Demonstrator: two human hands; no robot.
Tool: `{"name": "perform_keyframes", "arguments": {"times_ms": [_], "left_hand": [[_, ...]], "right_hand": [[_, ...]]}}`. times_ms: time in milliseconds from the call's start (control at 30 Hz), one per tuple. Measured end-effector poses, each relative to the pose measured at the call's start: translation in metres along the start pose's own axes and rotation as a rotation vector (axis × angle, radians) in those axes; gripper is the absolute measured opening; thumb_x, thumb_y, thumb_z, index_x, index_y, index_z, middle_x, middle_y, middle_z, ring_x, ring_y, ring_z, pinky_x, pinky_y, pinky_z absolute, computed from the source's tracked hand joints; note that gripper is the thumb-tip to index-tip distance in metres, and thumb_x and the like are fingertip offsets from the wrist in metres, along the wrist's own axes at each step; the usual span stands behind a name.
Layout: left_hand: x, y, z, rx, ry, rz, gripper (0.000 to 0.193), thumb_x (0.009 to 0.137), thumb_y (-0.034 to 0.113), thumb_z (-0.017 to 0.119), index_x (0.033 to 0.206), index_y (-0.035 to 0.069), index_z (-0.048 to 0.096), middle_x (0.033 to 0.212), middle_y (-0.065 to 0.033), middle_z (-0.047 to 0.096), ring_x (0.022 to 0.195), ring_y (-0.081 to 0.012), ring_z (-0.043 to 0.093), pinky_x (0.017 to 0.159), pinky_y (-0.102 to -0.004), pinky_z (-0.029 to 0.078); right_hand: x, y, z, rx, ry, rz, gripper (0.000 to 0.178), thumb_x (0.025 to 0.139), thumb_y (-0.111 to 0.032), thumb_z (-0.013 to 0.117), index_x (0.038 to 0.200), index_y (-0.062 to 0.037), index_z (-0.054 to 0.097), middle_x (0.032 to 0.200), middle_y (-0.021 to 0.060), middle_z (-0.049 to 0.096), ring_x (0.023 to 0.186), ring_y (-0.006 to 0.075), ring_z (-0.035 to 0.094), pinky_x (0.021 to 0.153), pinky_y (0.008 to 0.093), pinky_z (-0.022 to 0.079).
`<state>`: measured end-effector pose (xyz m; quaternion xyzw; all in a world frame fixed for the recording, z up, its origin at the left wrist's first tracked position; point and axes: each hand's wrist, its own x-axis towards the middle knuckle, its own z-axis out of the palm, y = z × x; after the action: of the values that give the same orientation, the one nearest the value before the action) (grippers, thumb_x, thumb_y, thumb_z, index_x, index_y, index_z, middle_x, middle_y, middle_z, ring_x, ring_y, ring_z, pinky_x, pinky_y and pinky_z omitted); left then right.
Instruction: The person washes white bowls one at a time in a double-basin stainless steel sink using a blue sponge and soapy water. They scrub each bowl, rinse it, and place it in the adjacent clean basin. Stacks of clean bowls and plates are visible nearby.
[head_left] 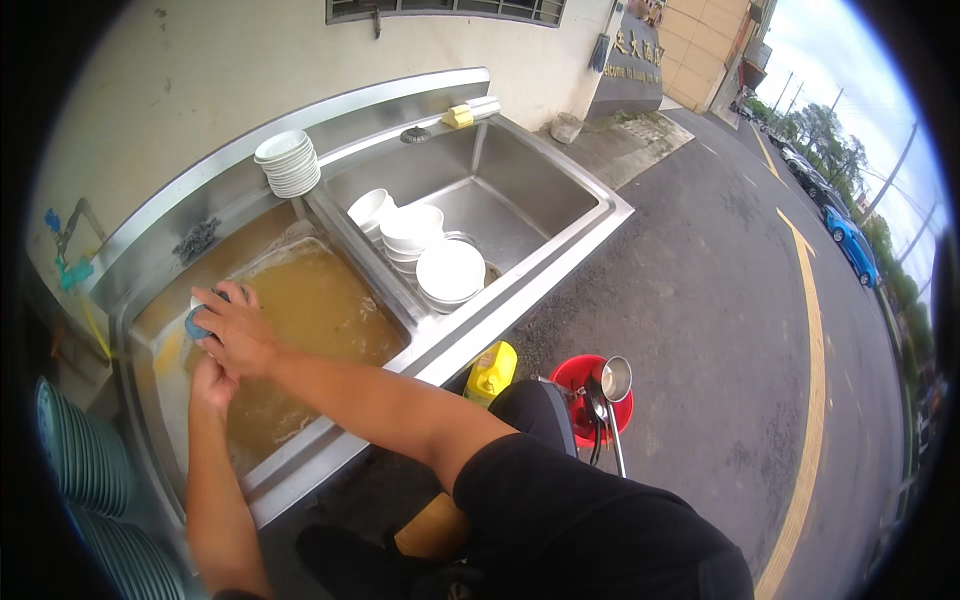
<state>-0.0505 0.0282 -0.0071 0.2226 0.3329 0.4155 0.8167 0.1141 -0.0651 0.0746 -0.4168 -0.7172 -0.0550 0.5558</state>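
Over the murky, yellow-brown water of the left sink basin (340, 290), my two hands are close together. My right hand (240, 330) is closed, its fingers curled over a blue pad (197, 322) that looks like a scrubber. Just below it, my left hand (212, 380) is closed from underneath; its fingers and what they hold are mostly hidden. A small white edge shows beside the blue pad, too covered to name. Stacked white bowls (412, 230) sit in the right basin (530, 180). A pile of small white plates (287, 163) stands on the ledge behind.
Tall stacks of pale green plates (85, 450) stand at the lower left. A dark scouring pad (197, 238) and a yellow sponge (458, 116) lie on the back ledge. Near my leg are a yellow jug (492, 370) and a red bucket (580, 375) with a ladle (616, 378).
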Motion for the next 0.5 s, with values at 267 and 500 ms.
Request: {"name": "perform_keyframes", "arguments": {"times_ms": [267, 500], "left_hand": [[-0.017, -0.011, 0.034, 0.299, -0.198, -0.212, 0.018, 0.101, 0.009, 0.05, 0.118, 0.008, 0.056, 0.09, -0.0149, 0.064, 0.053, -0.0095, 0.054, 0.04, -0.0153, 0.041], [-0.019, -0.008, 0.026, 0.408, -0.128, -0.023, 0.015, 0.101, 0.013, 0.051, 0.114, 0.007, 0.056, 0.087, -0.0124, 0.065, 0.052, -0.0114, 0.054, 0.039, -0.0195, 0.039]], "right_hand": [[0.01, 0.069, -0.009, 0.662, -0.021, 0.677, 0.026, 0.092, -0.028, 0.066, 0.099, -0.0038, 0.06, 0.087, 0.0154, 0.068, 0.071, 0.0306, 0.063, 0.069, 0.0432, 0.052], [0.009, 0.052, -0.018, 1.109, -0.173, 1.117, 0.043, 0.093, -0.039, 0.068, 0.108, 0.001, 0.06, 0.094, 0.0132, 0.068, 0.084, 0.0249, 0.066, 0.076, 0.0397, 0.053]]}}
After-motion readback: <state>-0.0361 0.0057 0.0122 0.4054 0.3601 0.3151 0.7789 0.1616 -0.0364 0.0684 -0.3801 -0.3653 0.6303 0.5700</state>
